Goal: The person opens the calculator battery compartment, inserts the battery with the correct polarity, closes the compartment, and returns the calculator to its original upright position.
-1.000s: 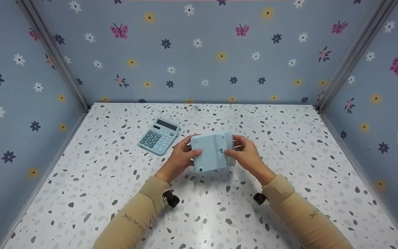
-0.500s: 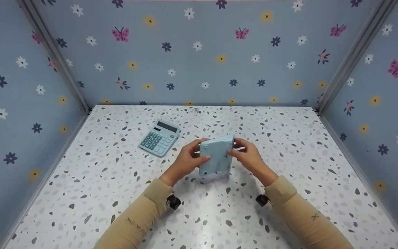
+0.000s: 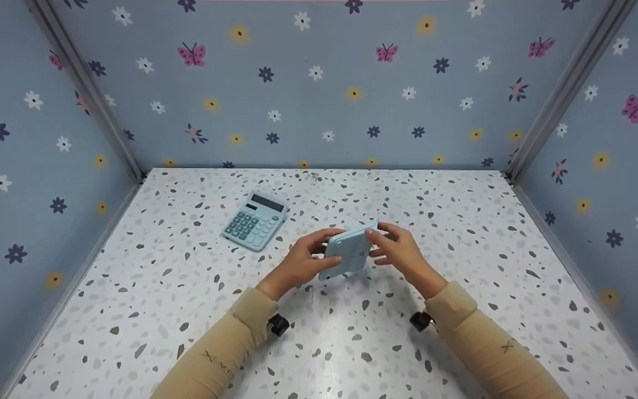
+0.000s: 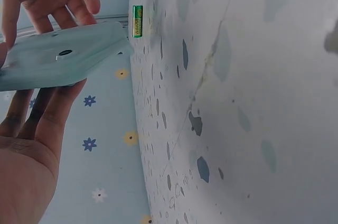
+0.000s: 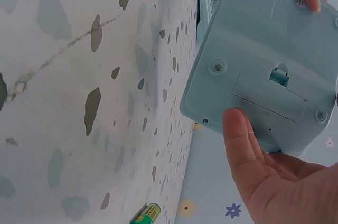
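A light blue calculator [image 3: 346, 256] is held tilted above the table, its back towards me in the head view. The left hand [image 3: 303, 257] grips its left edge, thumb on the back and fingers behind. At the opposite edge, the right hand [image 3: 399, 252] pinches the case between thumb and fingers. The right wrist view shows the closed battery cover [image 5: 269, 97] near the right thumb [image 5: 237, 134]. A green and yellow battery [image 4: 138, 21] lies on the table beyond the hands; from the head it is hidden.
A second light blue calculator [image 3: 256, 221] lies face up on the speckled white table [image 3: 158, 288], left of the hands. Blue flowered panels [image 3: 319, 105] enclose the table at the back and both sides.
The held calculator has tilted so its back shows narrower, and it has shifted slightly right. The left hand moved right with it. The right hand's grip shifted up towards the top corner.
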### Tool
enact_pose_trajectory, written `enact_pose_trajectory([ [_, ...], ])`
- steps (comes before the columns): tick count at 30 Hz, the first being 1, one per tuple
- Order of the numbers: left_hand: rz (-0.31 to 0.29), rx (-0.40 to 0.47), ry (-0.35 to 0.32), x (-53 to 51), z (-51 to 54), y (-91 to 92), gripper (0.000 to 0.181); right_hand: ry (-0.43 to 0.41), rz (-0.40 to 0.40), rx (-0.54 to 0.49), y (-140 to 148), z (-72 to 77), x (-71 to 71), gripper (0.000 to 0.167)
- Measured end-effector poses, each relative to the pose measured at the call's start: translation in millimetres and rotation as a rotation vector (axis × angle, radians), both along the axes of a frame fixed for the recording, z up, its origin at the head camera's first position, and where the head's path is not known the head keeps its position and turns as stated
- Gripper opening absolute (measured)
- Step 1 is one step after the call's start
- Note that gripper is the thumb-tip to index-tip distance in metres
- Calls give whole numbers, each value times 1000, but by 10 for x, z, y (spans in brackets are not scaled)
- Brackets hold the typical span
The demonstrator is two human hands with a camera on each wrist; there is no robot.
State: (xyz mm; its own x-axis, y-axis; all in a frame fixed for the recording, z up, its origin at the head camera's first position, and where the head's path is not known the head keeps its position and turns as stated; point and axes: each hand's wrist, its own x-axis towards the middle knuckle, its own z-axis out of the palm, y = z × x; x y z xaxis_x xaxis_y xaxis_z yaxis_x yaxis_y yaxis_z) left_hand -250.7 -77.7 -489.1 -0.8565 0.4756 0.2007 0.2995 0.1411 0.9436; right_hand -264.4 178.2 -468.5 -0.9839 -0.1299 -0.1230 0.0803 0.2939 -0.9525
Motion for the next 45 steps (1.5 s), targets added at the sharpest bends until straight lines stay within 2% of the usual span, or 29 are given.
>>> enact_pose_trajectory([
  [5,-5,-23,26,6,2,6,54,-38,-33,-33,-5,26,-6,76],
  [11,-27,-30,58,11,-7,15,53,-47,-60,-55,-16,24,-7,74],
  [16,-51,-65,120,12,-26,24,52,-69,-67,-62,-25,12,-14,75],
  [22,-76,-144,196,33,-29,52,51,-81,-82,-81,-26,16,-28,66],
  [25,-76,-199,281,51,-22,74,52,-80,-83,-101,-22,20,-29,60],
  [31,-38,-359,550,100,-26,102,50,-95,-88,-146,-21,36,-36,47],
  [35,-19,-443,697,139,-19,121,50,-123,-90,-166,-11,46,-44,49],
  [40,-10,-527,833,159,-35,150,55,-139,-85,-183,1,43,-55,52],
  [45,-4,-604,928,169,-64,159,52,-136,-104,-179,-1,36,-57,49],
])
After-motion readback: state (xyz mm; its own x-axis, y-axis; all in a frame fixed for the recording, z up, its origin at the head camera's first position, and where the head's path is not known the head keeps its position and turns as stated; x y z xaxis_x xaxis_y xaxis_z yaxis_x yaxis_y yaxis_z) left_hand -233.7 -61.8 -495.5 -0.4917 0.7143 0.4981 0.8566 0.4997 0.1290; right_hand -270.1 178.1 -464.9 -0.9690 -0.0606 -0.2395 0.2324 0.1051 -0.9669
